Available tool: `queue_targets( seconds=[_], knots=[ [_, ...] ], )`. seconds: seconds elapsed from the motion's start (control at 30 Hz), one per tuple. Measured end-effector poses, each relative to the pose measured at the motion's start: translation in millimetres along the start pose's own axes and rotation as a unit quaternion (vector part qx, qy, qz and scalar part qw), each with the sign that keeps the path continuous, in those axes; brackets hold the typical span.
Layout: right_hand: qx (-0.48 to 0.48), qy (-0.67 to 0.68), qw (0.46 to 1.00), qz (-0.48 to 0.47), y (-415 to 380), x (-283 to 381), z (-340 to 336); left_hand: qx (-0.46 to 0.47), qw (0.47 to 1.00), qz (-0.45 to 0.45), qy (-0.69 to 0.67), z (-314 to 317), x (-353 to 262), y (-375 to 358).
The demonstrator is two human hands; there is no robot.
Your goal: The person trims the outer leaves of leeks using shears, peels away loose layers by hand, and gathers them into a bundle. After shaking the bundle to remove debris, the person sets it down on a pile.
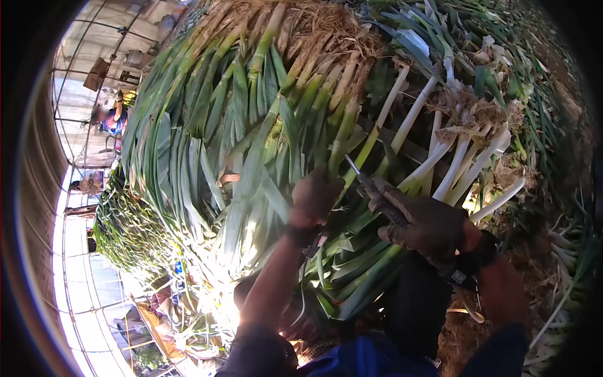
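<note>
My left hand [316, 196], in a dark glove, is closed around the stalk of a leek [342, 135] at the edge of a big heap of leeks [245, 125]. Its green leaves trail below the hand. Just to the right, my gloved right hand [433, 223] grips a knife [353, 165] by its dark handle, the narrow metal tip pointing up and left toward the stalk. Below both hands, long green leaves [364, 283] lie across my lap. Several pale-stemmed leeks [458, 160] with their roots lie beyond my right hand.
Another pile of leeks [135, 226] stands at the left, near a person [115, 119] farther off. Loose leaves and trimmings [540, 94] cover the right side. A metal-framed plastic wall [81, 283] runs along the left. Dry scraps [468, 333] lie on the ground beside my leg.
</note>
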State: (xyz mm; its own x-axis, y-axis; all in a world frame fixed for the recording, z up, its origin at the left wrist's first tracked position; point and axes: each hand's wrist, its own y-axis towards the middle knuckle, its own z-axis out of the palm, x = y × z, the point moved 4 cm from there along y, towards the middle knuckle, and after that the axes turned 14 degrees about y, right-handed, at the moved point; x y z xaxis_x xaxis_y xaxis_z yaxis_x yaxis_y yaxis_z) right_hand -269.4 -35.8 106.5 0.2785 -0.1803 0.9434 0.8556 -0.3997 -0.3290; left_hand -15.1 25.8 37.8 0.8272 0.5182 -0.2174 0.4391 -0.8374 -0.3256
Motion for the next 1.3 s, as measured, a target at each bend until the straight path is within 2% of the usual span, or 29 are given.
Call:
queue_targets(
  seconds=[0.13, 0.23, 0.33, 0.43, 0.53, 0.63, 0.7, 0.77, 0.8, 0.87, 1.0, 1.1, 1.2, 1.3],
  knots=[
    [-0.042, -0.025, 0.999, 0.011, 10.3, -7.5, -5.9, 0.024, 0.999, -0.013, -0.036, 0.9, -6.3, -2.8],
    [0.028, -0.024, 0.998, -0.046, 6.8, -13.1, 10.1, -0.009, 0.999, 0.018, -0.027, 6.1, 2.4, 0.3],
    [-0.057, -0.069, 0.993, -0.074, 34.3, -35.0, -2.1, 0.0, 0.997, 0.026, -0.069, 15.8, 5.7, 4.3],
    [-0.082, -0.067, 0.994, -0.013, 71.6, -42.0, -30.2, 0.053, 0.993, -0.012, -0.109, 7.0, -2.1, -0.4],
    [-0.106, -0.02, 0.994, -0.026, 114.3, -45.6, -59.6, 0.015, 0.991, 0.011, -0.136, 13.0, 2.4, -0.4],
    [-0.103, -0.156, 0.981, 0.053, 140.7, -19.2, -92.5, 0.064, 0.984, -0.029, -0.162, 7.9, -4.2, -6.4],
    [-0.137, -0.222, 0.965, 0.016, 167.5, -28.8, -113.0, 0.037, 0.984, -0.016, -0.176, 8.8, -8.7, -10.1],
    [-0.149, -0.232, 0.961, -0.003, 171.7, -41.6, -124.2, 0.033, 0.98, -0.007, -0.198, 13.4, -10.2, -13.1],
    [-0.145, -0.21, 0.967, -0.004, 163.2, -40.4, -125.9, 0.043, 0.976, -0.004, -0.213, 17.4, -9.6, -12.9],
    [-0.142, -0.141, 0.976, -0.087, 162.4, -48.9, -122.7, 0.061, 0.972, -0.006, -0.227, 22.6, -9.5, -10.9],
    [-0.145, -0.109, 0.983, -0.04, 123.0, -45.9, -108.7, 0.096, 0.956, -0.02, -0.276, 33.9, -11.9, -15.0],
    [-0.128, -0.141, 0.98, 0.061, 82.5, -23.7, -83.1, 0.135, 0.915, -0.057, -0.376, 25.7, -21.2, -26.4],
    [-0.051, -0.025, 0.99, -0.129, 53.2, -42.2, -56.6, 0.152, 0.882, -0.075, -0.44, 9.3, -32.1, -36.5],
    [0.007, -0.086, 0.996, 0.016, 10.6, -44.2, -39.2, 0.153, 0.885, -0.083, -0.431, 8.4, -27.2, -40.5]
  ],
)
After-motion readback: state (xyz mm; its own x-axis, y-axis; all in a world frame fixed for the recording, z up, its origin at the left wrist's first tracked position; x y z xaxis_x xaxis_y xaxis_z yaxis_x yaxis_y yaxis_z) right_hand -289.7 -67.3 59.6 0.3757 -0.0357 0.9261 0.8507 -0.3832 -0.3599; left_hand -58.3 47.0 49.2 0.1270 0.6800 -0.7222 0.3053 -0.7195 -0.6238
